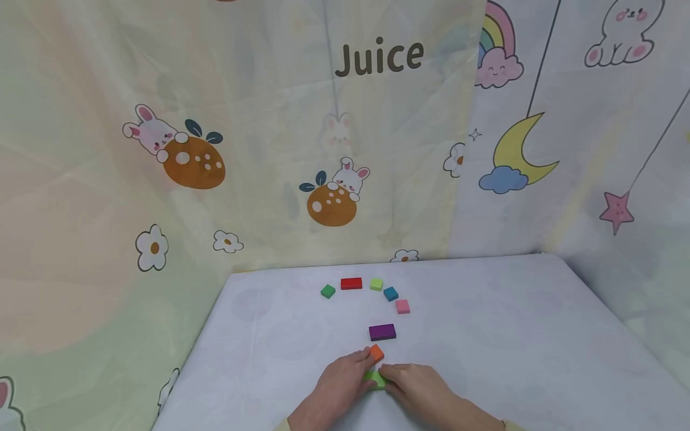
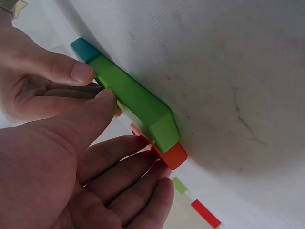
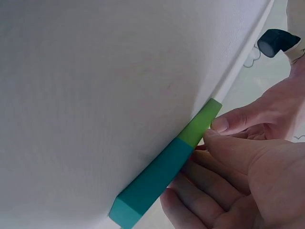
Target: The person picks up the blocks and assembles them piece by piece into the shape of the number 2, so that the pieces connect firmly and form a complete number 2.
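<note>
Green block [image 1: 374, 380] lower centre, head view, pinched by left hand [image 1: 341, 380] and right hand [image 1: 423, 388]; teal block [image 3: 155, 172] abutting, orange block [image 1: 377, 353] at left fingers [image 1: 359, 356]

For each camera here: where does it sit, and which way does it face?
Head: worn on the head, facing forward and down over the table; left hand and right hand show.
Left wrist: worn there, facing the green block; both hands show.
Right wrist: worn there, facing the teal block; both hands show.
Both wrist views share both blocks.
</note>
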